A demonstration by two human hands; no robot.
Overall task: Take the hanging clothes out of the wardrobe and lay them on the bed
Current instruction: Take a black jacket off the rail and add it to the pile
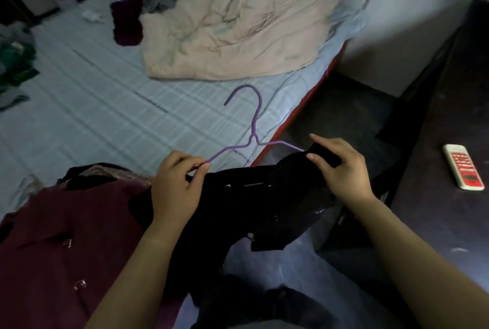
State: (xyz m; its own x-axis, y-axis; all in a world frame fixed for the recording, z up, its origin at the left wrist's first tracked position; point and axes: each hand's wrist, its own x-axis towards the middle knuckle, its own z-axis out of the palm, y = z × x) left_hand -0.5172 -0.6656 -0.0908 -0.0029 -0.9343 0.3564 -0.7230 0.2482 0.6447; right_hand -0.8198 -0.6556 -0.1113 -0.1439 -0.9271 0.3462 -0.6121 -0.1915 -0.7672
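Observation:
A purple wire hanger (254,127) sticks up over the near edge of the bed (100,106), its hook pointing away from me. My left hand (176,186) pinches the hanger's left arm. My right hand (341,167) pinches the shoulder of a black garment (259,207), where the hanger's right arm goes inside the cloth. The black garment droops over the bed's edge toward the floor. A maroon buttoned garment (66,244) lies flat on the bed just left of it.
A crumpled beige quilt (238,24) covers the far half of the bed, with dark red cloth (127,24) and grey cloth beside it. Green clothes (16,64) are piled at the left edge. A dark cabinet on the right carries a white-and-red remote (463,170).

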